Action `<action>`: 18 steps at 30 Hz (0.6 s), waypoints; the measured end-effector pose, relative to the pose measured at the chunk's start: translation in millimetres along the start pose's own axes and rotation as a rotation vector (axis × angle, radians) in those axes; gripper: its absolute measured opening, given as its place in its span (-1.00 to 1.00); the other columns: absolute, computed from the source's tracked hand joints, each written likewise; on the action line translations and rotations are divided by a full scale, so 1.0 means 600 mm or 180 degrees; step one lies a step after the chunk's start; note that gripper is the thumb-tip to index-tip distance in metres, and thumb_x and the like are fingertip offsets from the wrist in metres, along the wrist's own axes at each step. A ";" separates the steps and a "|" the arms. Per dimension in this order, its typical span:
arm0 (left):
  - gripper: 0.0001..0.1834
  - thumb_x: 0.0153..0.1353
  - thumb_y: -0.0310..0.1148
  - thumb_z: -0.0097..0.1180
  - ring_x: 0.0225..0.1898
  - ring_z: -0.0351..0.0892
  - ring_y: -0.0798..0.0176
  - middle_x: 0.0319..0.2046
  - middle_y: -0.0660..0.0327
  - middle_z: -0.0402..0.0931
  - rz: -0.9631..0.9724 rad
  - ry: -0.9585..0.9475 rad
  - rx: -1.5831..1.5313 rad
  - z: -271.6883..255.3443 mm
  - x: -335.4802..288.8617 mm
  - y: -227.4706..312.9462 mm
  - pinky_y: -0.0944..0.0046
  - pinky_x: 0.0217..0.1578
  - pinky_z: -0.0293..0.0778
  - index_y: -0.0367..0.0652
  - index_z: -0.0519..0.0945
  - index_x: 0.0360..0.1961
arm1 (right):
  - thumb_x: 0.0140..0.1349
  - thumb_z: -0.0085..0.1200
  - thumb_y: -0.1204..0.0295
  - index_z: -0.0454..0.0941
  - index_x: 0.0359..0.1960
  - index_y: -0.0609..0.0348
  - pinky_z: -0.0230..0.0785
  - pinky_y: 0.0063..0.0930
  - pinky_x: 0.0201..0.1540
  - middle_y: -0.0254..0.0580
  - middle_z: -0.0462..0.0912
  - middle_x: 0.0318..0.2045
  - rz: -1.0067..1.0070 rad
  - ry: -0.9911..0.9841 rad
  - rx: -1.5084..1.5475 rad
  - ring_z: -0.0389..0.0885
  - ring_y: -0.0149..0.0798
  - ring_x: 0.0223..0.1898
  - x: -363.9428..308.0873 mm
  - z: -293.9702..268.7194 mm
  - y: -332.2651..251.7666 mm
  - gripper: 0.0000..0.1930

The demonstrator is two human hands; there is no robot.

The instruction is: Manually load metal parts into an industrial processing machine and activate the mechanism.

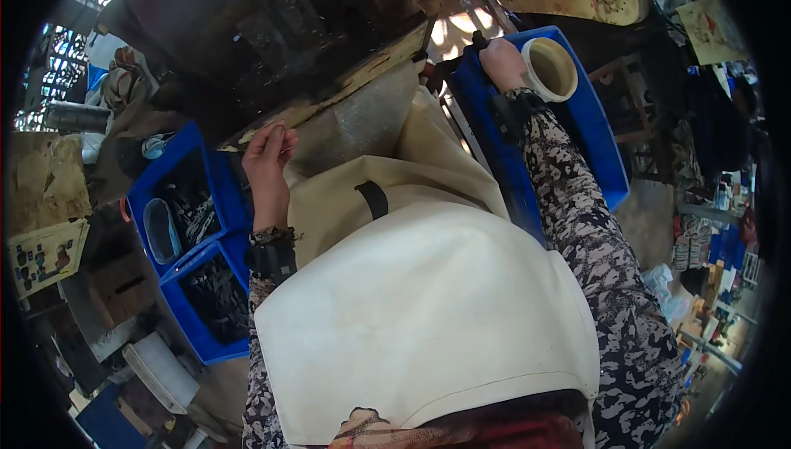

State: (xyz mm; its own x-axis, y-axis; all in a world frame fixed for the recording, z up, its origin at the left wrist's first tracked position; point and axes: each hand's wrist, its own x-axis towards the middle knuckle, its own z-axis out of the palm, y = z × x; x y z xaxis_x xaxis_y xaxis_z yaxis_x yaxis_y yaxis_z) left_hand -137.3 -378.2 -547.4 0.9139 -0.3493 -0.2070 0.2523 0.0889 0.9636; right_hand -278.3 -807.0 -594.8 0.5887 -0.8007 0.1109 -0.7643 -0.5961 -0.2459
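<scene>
One tape roll (550, 68) clamped in right hand (504, 62) over blue crate (597, 148); left hand (269, 156) open, empty

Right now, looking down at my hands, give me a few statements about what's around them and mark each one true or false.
1. The right hand grips a pale round container over a blue crate. True.
2. The left hand holds a hammer. False: it is open and holds nothing, resting near the edge of the workbench.
3. Two blue bins of dark parts sit by the left arm. True.
4. The apron is bright red. False: it is cream.
</scene>
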 end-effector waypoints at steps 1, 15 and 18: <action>-0.81 0.29 -0.32 0.11 -0.33 0.59 0.45 -0.33 0.29 0.64 -0.0094 0.0058 0.0015 -0.006 0.001 -0.002 0.47 -0.30 0.43 -0.13 0.62 -0.13 | 0.09 0.02 0.26 0.64 -0.39 0.28 0.46 -0.01 -0.16 0.18 0.64 -0.33 0.0073 -0.0062 0.0051 0.61 0.18 -0.22 0.000 0.000 -0.002 -0.70; -0.85 0.28 -0.45 0.07 -0.40 0.53 0.45 -0.40 0.23 0.62 0.0570 0.0541 0.0273 -0.093 -0.011 0.010 0.48 -0.35 0.42 -0.24 0.62 -0.20 | 0.29 -0.03 0.35 0.59 -0.06 -0.02 0.44 -0.16 -0.23 -0.09 0.61 -0.17 -0.1101 0.0170 -0.0409 0.59 -0.01 -0.18 0.078 -0.006 -0.055 -0.76; -0.86 0.28 -0.47 0.06 -0.39 0.56 0.44 -0.41 0.24 0.63 0.0950 0.1189 0.0501 -0.189 -0.033 0.021 0.47 -0.35 0.43 -0.25 0.62 -0.20 | 0.29 0.04 0.30 0.61 -0.12 0.08 0.44 -0.19 -0.23 -0.07 0.62 -0.21 -0.2544 0.1124 0.0052 0.59 0.01 -0.22 0.091 -0.012 -0.162 -0.77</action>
State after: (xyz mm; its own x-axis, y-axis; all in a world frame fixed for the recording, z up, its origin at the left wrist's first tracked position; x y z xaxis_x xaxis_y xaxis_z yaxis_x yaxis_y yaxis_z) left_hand -115.9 -264.6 -550.2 0.9976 0.0302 0.0626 -0.0621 -0.0178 0.9979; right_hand -173.5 -793.3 -557.8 0.8288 -0.1164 0.5473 -0.1518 -0.9882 0.0197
